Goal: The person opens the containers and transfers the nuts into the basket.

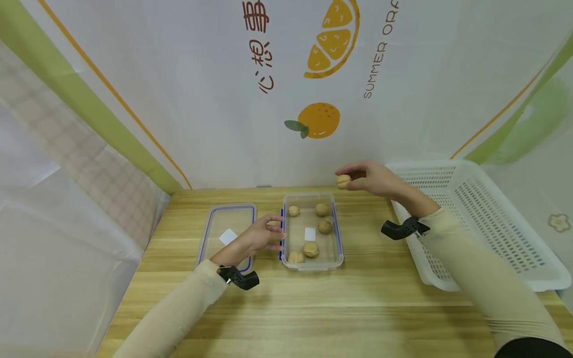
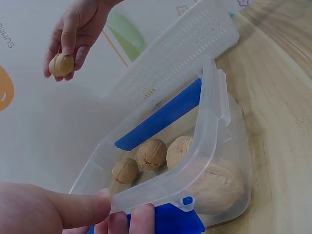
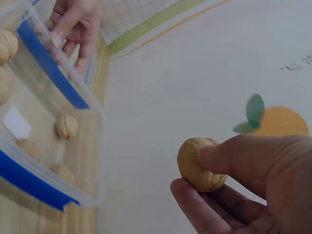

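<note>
The right hand pinches a walnut beyond the plastic box; the left hand, relaxed, touches the box's left side, whose broad blue latch only wrist views show.

Walnut, tan, seamed, was pinched in my right hand near box's far right corner. Clear, open box lay flat, my left hand touching its blue-clipped side. Five walnuts sat scattered inside.
</note>
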`<state>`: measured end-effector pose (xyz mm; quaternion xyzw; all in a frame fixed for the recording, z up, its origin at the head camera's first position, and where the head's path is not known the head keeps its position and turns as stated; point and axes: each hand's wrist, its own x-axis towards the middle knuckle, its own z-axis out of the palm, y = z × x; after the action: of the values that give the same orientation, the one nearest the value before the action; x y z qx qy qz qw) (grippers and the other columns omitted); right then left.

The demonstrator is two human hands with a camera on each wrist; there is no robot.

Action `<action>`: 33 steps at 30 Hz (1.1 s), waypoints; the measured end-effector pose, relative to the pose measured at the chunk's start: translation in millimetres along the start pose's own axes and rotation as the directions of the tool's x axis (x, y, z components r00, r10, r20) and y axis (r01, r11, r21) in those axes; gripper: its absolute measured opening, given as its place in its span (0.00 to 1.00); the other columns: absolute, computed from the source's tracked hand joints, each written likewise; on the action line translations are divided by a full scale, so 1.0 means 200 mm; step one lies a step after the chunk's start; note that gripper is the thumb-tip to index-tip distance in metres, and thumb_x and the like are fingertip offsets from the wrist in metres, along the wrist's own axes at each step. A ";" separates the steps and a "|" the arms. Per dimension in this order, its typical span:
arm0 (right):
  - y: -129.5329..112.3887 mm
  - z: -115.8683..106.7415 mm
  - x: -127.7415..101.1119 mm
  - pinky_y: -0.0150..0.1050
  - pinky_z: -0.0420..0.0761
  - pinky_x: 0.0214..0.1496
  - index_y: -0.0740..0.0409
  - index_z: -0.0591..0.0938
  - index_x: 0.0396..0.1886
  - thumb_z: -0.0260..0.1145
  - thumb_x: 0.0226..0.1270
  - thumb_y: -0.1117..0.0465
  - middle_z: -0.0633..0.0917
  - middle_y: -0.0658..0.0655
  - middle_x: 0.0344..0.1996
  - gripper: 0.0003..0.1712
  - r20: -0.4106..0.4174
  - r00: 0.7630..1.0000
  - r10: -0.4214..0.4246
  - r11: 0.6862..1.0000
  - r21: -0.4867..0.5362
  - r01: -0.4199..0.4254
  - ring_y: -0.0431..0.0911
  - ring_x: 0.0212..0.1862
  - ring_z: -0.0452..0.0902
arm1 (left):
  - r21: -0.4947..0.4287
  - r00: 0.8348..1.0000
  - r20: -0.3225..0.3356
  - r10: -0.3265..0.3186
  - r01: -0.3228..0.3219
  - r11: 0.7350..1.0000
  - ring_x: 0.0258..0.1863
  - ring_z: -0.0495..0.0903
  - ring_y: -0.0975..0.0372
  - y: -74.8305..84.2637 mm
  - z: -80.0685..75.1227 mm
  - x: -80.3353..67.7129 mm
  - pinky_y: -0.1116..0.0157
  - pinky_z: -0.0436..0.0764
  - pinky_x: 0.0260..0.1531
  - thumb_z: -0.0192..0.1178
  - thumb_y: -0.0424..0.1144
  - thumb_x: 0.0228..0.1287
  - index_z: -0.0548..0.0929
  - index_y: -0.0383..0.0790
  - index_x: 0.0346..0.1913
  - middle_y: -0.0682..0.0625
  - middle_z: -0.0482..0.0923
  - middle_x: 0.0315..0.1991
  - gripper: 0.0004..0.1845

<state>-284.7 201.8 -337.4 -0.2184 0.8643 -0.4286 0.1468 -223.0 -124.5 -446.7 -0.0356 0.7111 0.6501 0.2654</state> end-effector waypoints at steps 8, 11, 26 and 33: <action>0.06 -0.15 -0.09 0.33 0.83 0.53 0.62 0.78 0.68 0.65 0.74 0.64 0.80 0.63 0.62 0.24 -0.074 0.997 0.004 1.000 -0.021 -0.006 0.46 0.56 0.79 | 0.006 1.000 -0.001 -0.004 0.004 1.000 0.41 0.79 0.55 0.01 0.00 0.01 0.61 0.90 0.39 0.57 0.21 0.71 0.64 0.33 0.71 0.39 0.72 0.50 0.28; 0.08 -0.21 -0.12 0.28 0.82 0.50 0.61 0.77 0.68 0.65 0.75 0.63 0.81 0.62 0.61 0.25 -0.092 0.995 0.027 0.999 -0.024 -0.029 0.38 0.52 0.79 | 0.006 1.000 0.008 0.001 -0.001 1.000 0.40 0.78 0.56 0.01 0.00 0.01 0.61 0.90 0.39 0.56 0.21 0.72 0.63 0.32 0.71 0.40 0.72 0.49 0.28; 0.24 -0.46 -0.23 0.21 0.78 0.49 0.65 0.71 0.72 0.66 0.75 0.58 0.83 0.49 0.55 0.31 -0.174 0.976 0.128 0.989 -0.049 -0.139 0.28 0.48 0.78 | 0.003 1.000 0.002 -0.008 0.008 1.000 0.41 0.79 0.55 0.01 -0.01 0.00 0.60 0.90 0.40 0.56 0.22 0.72 0.63 0.32 0.72 0.39 0.72 0.51 0.29; 0.38 -0.53 -0.27 0.22 0.78 0.50 0.63 0.70 0.74 0.65 0.76 0.54 0.80 0.38 0.52 0.33 -0.196 0.966 0.168 0.981 -0.066 -0.184 0.25 0.49 0.75 | 0.002 1.000 -0.002 -0.008 0.008 1.000 0.43 0.80 0.54 0.01 -0.01 0.00 0.59 0.90 0.41 0.57 0.22 0.72 0.63 0.32 0.72 0.38 0.72 0.51 0.29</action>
<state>-303.6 340.9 -332.5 -0.1050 0.9076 -0.3960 0.0920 -224.0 -125.9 -444.9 -0.0389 0.7118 0.6483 0.2675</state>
